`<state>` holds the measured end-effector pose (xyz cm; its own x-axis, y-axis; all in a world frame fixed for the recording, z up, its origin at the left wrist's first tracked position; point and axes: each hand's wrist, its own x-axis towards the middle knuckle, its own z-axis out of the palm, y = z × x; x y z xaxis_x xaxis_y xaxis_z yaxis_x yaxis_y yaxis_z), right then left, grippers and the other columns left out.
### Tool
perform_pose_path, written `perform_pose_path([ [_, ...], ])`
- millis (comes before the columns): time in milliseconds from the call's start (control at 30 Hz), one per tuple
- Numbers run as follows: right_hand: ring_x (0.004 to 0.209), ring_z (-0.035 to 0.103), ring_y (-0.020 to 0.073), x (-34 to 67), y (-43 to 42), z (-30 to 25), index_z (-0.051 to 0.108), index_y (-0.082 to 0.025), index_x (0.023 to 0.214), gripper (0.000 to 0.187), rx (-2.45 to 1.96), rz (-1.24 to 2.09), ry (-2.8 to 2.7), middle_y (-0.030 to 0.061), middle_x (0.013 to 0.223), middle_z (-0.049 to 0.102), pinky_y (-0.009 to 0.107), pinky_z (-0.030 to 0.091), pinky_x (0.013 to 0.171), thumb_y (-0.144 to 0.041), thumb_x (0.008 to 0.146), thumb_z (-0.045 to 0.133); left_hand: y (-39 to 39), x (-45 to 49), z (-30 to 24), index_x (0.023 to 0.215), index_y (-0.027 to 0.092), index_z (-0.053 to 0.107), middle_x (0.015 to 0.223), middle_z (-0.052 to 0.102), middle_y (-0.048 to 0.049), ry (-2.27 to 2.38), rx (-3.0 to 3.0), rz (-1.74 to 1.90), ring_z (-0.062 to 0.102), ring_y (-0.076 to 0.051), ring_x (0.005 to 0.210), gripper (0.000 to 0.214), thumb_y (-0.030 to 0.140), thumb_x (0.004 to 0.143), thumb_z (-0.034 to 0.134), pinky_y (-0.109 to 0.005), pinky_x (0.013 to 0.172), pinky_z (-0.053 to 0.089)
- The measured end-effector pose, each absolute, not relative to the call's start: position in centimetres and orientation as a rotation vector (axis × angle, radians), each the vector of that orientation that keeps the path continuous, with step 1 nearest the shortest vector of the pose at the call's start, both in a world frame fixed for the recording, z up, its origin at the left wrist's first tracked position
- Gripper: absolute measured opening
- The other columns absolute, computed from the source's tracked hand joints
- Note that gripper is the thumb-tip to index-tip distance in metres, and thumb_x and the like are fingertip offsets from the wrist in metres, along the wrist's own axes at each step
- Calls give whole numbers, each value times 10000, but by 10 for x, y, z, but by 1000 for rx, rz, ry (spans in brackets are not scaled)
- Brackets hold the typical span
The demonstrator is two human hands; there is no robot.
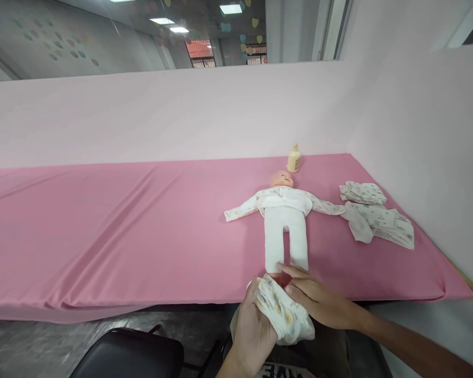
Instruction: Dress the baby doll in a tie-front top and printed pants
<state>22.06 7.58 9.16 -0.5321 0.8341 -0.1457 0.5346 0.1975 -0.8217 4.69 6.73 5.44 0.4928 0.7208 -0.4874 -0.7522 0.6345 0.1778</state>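
A baby doll point(286, 226) lies on its back, head toward the wall and arms spread, in a white printed long-sleeved top point(284, 197). In my left hand point(254, 333) is a bunched white baby garment point(286, 312) with yellowish prints, held at the table's front edge just below the doll's feet. Whether a foot is inside the cloth I cannot tell. My right hand point(315, 299) stretches its fingers over the doll's lower legs and the garment's upper edge, fingertips close to the left leg end in view.
A pink cloth point(161, 231) with creases covers the table. Beyond the doll's head stands a cream pump bottle point(294, 159). Folded printed baby clothes point(362, 192) and a loosely laid garment point(386, 226) lie at the right. A black chair point(130, 354) stands in front, at the left.
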Motion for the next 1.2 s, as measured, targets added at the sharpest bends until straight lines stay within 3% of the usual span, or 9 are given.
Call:
perform_pose_path([
  [100, 1464, 223, 265, 214, 64, 91, 676, -170, 1040, 372, -1376, 1279, -2094, 82, 1581, 282, 464, 279, 1169, -483, 916, 517, 67, 49, 58, 1045, 128, 684, 929, 711, -87, 572, -95, 879, 682, -225, 922, 354, 418, 937, 511, -344, 901, 501],
  [200, 1445, 231, 323, 200, 56, 80, 649, -159, 1125, 486, -1450, 1082, -2124, 107, 1575, 281, 485, 287, 1163, -413, 721, 740, 65, 49, 57, 1070, 144, 681, 934, 711, -65, 593, -84, 872, 676, -214, 931, 324, 400, 922, 550, -320, 874, 512],
  [400, 1296, 447, 248, 181, 55, 51, 568, -183, 1272, 546, -1385, 702, -2142, 87, 1370, 542, 410, 371, 1114, -58, 742, 520, 61, 49, 56, 1091, 140, 676, 1062, 699, -75, 589, -94, 902, 656, -195, 986, 306, 366, 940, 535, -289, 867, 511],
  [567, 1069, 563, 232, 183, 56, 46, 585, -174, 1195, 435, -1437, 579, -2212, 78, 1116, 643, 378, 481, 954, -60, 778, 534, 60, 49, 55, 1047, 142, 688, 1007, 705, -69, 629, -99, 938, 661, -173, 926, 270, 341, 943, 538, -282, 852, 510],
  [667, 972, 573, 237, 183, 54, 48, 608, -161, 1074, 274, -1426, 450, -2334, 85, 1050, 638, 390, 504, 867, -86, 816, 555, 59, 49, 55, 1017, 148, 689, 976, 706, -52, 563, -130, 922, 661, -160, 886, 257, 339, 946, 532, -278, 835, 513],
  [800, 888, 578, 230, 181, 53, 49, 605, -160, 963, 210, -1414, 319, -2446, 89, 965, 634, 365, 498, 788, -40, 813, 520, 60, 48, 58, 1031, 148, 681, 1012, 706, -50, 555, -190, 926, 662, -155, 927, 238, 311, 951, 528, -270, 872, 508],
  [967, 945, 583, 205, 188, 69, 58, 537, -173, 1106, 373, -1412, 570, -2294, 72, 1042, 628, 322, 452, 816, -11, 781, 453, 61, 47, 63, 1019, 138, 686, 1038, 707, -77, 586, -180, 936, 661, -165, 987, 219, 271, 949, 528, -290, 969, 482],
  [1100, 734, 549, 174, 196, 92, 57, 465, -198, 831, 185, -1608, 810, -2090, 21, 823, 594, 285, 367, 631, -51, 718, 472, 61, 47, 64, 1111, 133, 663, 1141, 677, -107, 606, -125, 952, 634, -188, 1084, 248, 238, 943, 515, -303, 1014, 464],
  [1200, 675, 483, 146, 198, 101, 50, 376, -209, 746, 202, -1612, 844, -2007, 0, 774, 546, 271, 292, 585, -54, 673, 482, 59, 45, 61, 1159, 143, 648, 1108, 678, -99, 630, -43, 947, 642, -194, 1040, 288, 185, 895, 539, -323, 1001, 474],
])
